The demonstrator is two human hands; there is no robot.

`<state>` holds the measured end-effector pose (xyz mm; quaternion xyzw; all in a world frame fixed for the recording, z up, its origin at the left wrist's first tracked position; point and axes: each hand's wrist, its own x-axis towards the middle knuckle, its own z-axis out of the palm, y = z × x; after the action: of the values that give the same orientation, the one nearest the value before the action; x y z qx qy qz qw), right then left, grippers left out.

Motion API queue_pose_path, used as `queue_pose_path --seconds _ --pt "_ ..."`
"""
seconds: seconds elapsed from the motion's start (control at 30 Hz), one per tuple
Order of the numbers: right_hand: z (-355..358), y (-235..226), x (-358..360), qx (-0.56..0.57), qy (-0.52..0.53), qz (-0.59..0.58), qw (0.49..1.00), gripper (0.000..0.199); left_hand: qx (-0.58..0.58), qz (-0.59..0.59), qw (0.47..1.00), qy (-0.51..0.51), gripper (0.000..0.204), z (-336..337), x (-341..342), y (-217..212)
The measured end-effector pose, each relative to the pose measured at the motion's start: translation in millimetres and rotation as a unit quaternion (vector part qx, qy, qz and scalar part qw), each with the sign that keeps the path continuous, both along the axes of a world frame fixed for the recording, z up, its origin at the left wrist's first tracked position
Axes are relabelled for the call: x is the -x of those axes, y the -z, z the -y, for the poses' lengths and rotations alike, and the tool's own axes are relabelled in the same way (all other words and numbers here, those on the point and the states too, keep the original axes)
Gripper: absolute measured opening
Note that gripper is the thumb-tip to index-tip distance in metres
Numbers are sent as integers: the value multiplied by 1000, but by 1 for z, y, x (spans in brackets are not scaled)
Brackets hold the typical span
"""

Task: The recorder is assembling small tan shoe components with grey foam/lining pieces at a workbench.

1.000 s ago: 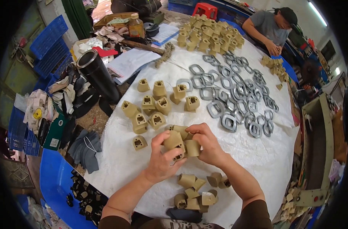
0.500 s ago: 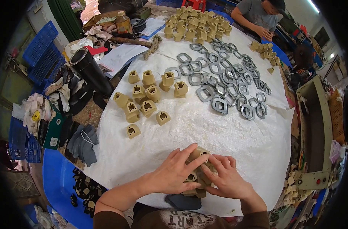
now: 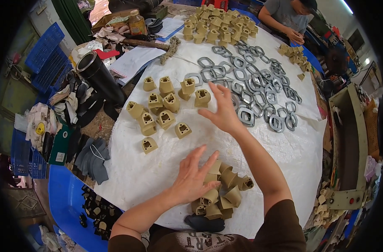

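Close to my body lies a heap of tan hollow moulded parts [image 3: 232, 198], tumbled on the white sheet. At its left edge is my left hand [image 3: 192, 174], fingers spread, with the thumb over the heap; no part shows in its grasp. My right hand [image 3: 222, 107] is stretched far forward with thumb and fingers apart. A single tan block [image 3: 202, 98] stands just left of its fingers, and I cannot tell if they touch. More tan blocks [image 3: 166, 119] stand loosely grouped to the left, their socket holes showing. Right of my hand lie many grey rounded-square rings [image 3: 246, 115].
A large pile of tan parts [image 3: 220, 25] is at the far end, a smaller one [image 3: 293, 54] at far right near a seated person [image 3: 283, 19]. A black cylinder [image 3: 100, 77] stands at left. A blue tub [image 3: 59, 193] holds small black pieces. Dark pads [image 3: 92, 161] lie beside the sheet.
My right hand has left the near heap and reached forward to the standing blocks. My left hand has drawn back slightly left, uncovering the heap.
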<state>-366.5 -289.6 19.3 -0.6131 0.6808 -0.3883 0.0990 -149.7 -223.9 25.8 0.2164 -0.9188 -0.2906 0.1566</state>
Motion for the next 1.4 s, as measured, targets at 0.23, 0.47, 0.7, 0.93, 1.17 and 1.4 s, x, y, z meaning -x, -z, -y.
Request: queue_pose_path --seconds 0.23,0.47,0.7,0.93,1.17,1.4 --pt "25 27 6 58 46 -56 996 62 -96 -188 976 -46 72 2 -9 2" --pt "-133 -52 0 -1 -186 88 979 61 151 42 933 -323 73 45 -60 2" --pt "-223 -88 -67 -177 -250 -50 951 58 -2 -3 937 -350 72 77 -50 15" --pt "-234 -83 -78 -231 -259 -123 930 61 136 0 940 -314 63 99 -40 36" --pt "-168 -79 -36 -30 -217 31 975 78 40 -204 906 -368 45 116 -56 45" --pt "-40 -34 -55 -67 -143 60 986 95 103 -308 906 -272 25 65 -57 -5"
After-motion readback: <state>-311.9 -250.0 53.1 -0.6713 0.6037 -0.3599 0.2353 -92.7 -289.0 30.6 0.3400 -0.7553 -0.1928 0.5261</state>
